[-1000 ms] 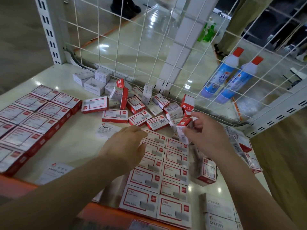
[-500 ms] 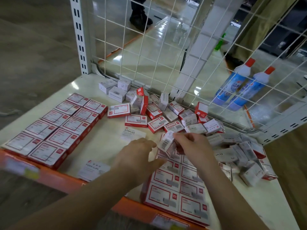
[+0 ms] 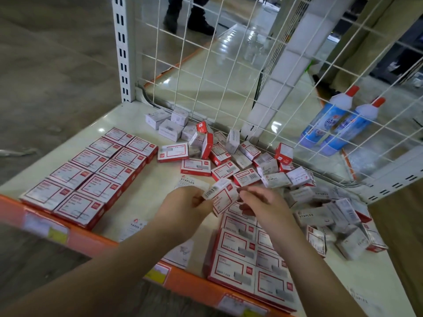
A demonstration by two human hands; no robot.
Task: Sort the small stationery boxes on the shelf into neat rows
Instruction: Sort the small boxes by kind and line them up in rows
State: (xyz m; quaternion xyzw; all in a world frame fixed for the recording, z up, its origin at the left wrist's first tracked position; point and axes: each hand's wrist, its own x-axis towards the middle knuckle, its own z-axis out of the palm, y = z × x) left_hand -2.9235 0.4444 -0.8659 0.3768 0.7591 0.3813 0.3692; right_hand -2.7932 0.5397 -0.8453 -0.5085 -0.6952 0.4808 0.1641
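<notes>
A small red-and-white staple box [image 3: 223,195] is held tilted above the shelf, pinched between my left hand [image 3: 183,207] and my right hand [image 3: 263,207]. Below my hands lies a neat double row of red-framed boxes [image 3: 249,255]; its far end is hidden by my hands. A second tidy block of red boxes [image 3: 91,175] lies at the left of the cream shelf [image 3: 155,195]. Loose boxes are jumbled at the back [image 3: 219,154] and at the right [image 3: 332,216].
A white wire grid [image 3: 206,72] closes the shelf's back, with a white upright post [image 3: 122,49] at the left corner. Two blue bottles with red caps [image 3: 341,122] lie behind the grid. The orange front edge [image 3: 91,239] carries labels. A person's dark shoes [image 3: 190,17] stand beyond.
My right hand has brought a box from the back pile toward me, and my left hand has come up to take its other end. The camera has pulled back and swung left.
</notes>
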